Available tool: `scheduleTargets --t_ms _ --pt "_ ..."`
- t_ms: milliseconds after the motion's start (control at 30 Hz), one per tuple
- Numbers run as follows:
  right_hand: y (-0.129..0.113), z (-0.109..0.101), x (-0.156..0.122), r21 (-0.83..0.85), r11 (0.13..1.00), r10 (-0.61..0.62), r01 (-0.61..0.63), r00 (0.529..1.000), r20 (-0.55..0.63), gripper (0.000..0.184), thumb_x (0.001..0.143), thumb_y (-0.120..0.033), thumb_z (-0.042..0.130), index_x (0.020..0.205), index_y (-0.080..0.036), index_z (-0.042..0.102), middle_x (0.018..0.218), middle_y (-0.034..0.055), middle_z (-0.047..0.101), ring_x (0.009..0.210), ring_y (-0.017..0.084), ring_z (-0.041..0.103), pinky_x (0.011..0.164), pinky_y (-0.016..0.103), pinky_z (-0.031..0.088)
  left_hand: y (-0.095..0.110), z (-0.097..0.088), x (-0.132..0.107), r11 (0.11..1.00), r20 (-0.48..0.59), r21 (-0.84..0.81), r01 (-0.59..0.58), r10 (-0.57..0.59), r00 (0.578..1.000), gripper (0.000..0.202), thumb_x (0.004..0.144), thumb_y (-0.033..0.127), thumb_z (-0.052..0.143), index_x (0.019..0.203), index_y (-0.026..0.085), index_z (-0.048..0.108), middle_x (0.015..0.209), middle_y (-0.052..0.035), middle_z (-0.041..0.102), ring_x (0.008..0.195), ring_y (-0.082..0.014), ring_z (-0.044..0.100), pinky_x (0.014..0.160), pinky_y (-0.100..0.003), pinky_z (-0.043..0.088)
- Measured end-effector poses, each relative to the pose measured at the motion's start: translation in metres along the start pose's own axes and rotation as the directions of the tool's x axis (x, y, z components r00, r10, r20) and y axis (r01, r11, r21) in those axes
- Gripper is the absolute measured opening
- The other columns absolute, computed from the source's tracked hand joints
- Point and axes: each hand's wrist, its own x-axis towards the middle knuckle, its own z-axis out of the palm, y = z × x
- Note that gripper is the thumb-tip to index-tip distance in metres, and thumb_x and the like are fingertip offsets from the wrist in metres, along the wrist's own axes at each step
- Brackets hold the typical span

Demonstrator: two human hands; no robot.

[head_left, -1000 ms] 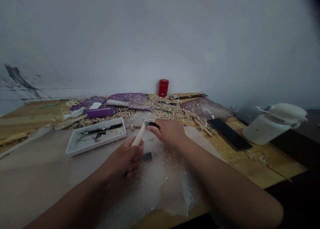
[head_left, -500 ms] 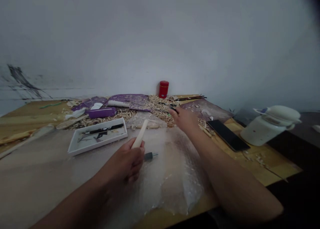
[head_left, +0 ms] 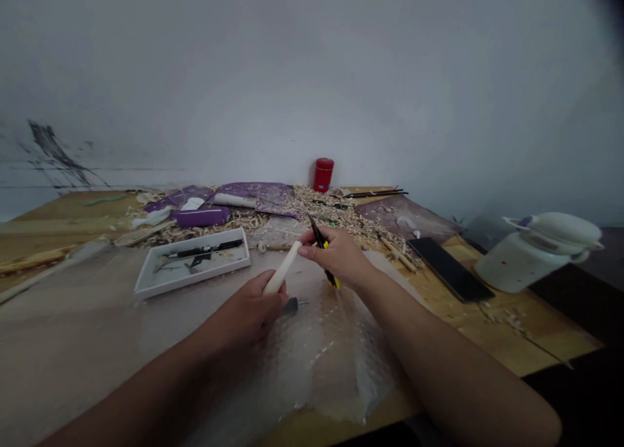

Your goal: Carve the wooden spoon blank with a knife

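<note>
My left hand (head_left: 248, 314) grips the lower end of a pale carved wooden stick (head_left: 283, 268), which slants up and to the right. My right hand (head_left: 336, 255) holds a black and yellow utility knife (head_left: 319, 242), close to the stick's upper end, though I cannot tell whether they touch. The knife's middle is hidden by my fingers. Just below the stick, a small dark tool with a metal tip (head_left: 291, 306) lies on a sheet of bubble wrap (head_left: 336, 362), partly behind my left hand.
A white tray (head_left: 192, 281) holding dark tools stands left of my hands. Wood shavings (head_left: 336, 216) spread behind them, with a purple case (head_left: 201, 216) and a red tin (head_left: 322, 175) beyond. A black phone (head_left: 450, 269) and white pot (head_left: 541, 255) stand right.
My right hand has come back from the shavings to the stick, now with the yellow and black knife showing in it. My left hand and the stick have barely moved.
</note>
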Motion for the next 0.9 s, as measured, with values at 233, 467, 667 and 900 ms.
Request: scheduleTargets --t_ms 233,467,667,900 --pt "-0.002 0.001 -0.002 0.002 1.0 0.003 -0.003 0.998 -0.065 0.014 0.064 -0.025 0.063 0.075 -0.016 0.06 0.056 -0.0057 0.05 0.047 0.006 0.039 0.047 0.018 0.032 -0.001 -0.002 0.005 0.943 -0.138 0.322 -0.089 0.14 0.98 0.006 0.07 0.022 0.041 0.069 0.02 0.035 0.047 0.0088 0.032 0.04 -0.0069 0.032 0.04 -0.02 0.025" --pt "0.0 0.002 -0.003 -0.167 0.979 -0.133 0.115 0.986 -0.101 0.009 0.067 -0.025 0.061 0.071 -0.017 0.059 0.065 -0.0028 0.056 0.059 0.009 0.048 0.054 0.02 0.035 -0.009 -0.006 0.011 0.794 -0.197 0.589 -0.153 0.324 0.925 0.003 0.067 0.02 0.04 0.067 0.019 0.037 0.059 0.0041 0.041 0.056 -0.0113 0.038 0.053 -0.024 0.028" --pt "-0.002 -0.004 -0.002 -0.385 0.897 -0.243 0.219 0.97 -0.016 0.007 0.071 -0.02 0.056 0.066 -0.016 0.053 0.064 -0.0025 0.052 0.06 0.01 0.046 0.056 0.02 0.032 -0.017 -0.01 0.017 0.745 -0.164 0.65 -0.15 0.33 0.93 0.003 0.066 0.022 0.04 0.067 0.02 0.038 0.059 0.004 0.043 0.056 -0.0119 0.04 0.054 -0.025 0.028" --pt "-0.005 -0.008 -0.001 -0.514 0.818 -0.235 0.258 0.966 0.11 0.007 0.077 -0.022 0.047 0.072 -0.018 0.048 0.066 -0.0024 0.05 0.061 0.01 0.044 0.054 0.02 0.029 -0.01 -0.007 0.009 0.955 -0.043 0.286 -0.082 0.098 0.994 0.006 0.068 0.022 0.04 0.072 0.021 0.035 0.047 0.0083 0.031 0.038 -0.0072 0.029 0.037 -0.02 0.025"
